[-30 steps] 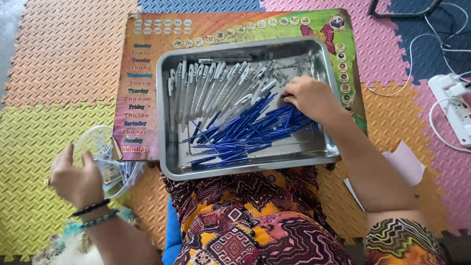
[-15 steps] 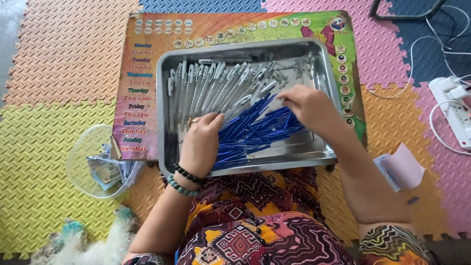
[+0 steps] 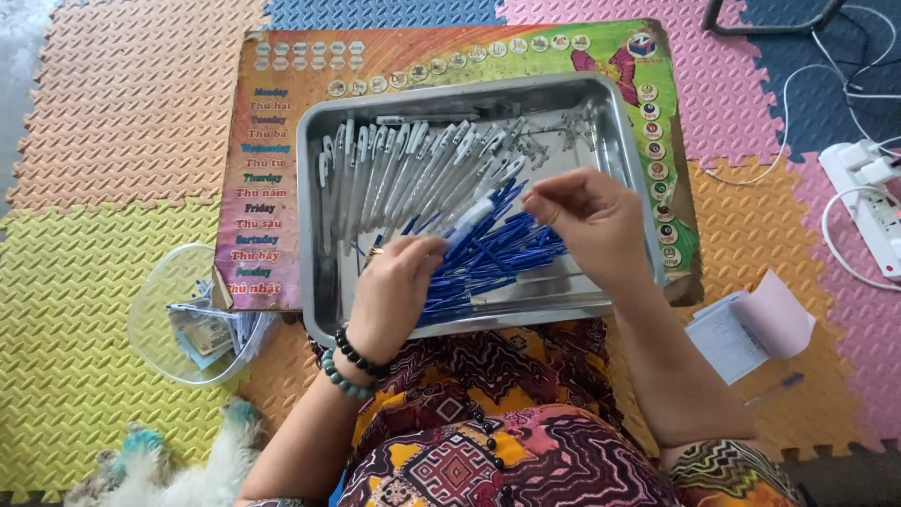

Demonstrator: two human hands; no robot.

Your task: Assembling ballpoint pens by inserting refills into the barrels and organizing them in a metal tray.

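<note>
Both hands work over the metal tray [image 3: 627, 141]: the left hand [image 3: 399, 286] pinches a white pen barrel [image 3: 469, 218] at its lower end, while the right hand [image 3: 591, 218], at three o'clock from it, has thumb and fingers drawn together near the barrel's tip, though what they hold is too small to tell. The blue refills [image 3: 488, 268] lie heaped at six o'clock of the barrel, with the white barrels [image 3: 404, 169] ranked at eleven. Keeping the barrel steady and aligned helps here.

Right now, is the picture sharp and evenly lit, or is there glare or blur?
Head view: soft, even daylight, with mild sheen on the metal tray; the left hand and right hand are slightly motion-soft; the frame's corners bend a little.
</note>
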